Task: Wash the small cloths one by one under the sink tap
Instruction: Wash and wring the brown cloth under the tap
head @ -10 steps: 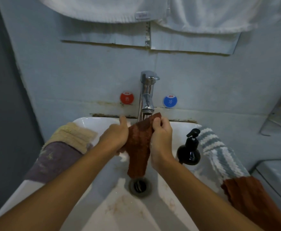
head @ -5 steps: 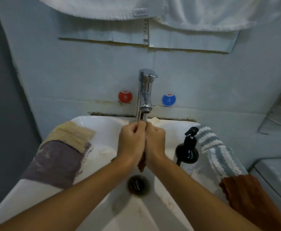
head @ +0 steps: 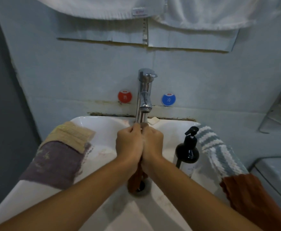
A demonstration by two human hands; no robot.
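Note:
My left hand (head: 129, 144) and my right hand (head: 153, 144) are pressed together under the chrome tap (head: 144, 95), both gripping a brown cloth (head: 134, 179) between them. Most of the cloth is hidden in my fists; its lower end hangs down over the drain (head: 140, 190) of the white sink (head: 103, 125). On the sink's left rim lie a beige cloth (head: 71, 135) and a purple cloth (head: 53, 164). On the right rim lie a blue-and-white striped cloth (head: 218, 152) and another brown cloth (head: 249, 195).
A black soap pump bottle (head: 187, 150) stands on the sink's right side, close to my right wrist. A small soap bar (head: 154, 121) sits behind the tap. White towels (head: 186, 12) hang above. A metal rack (head: 279, 112) is on the right wall.
The brown cloth was held spread open under the tap; my hands then came together and bunched it up. Since half a second ago the hands stay clasped, with more cloth hanging toward the drain.

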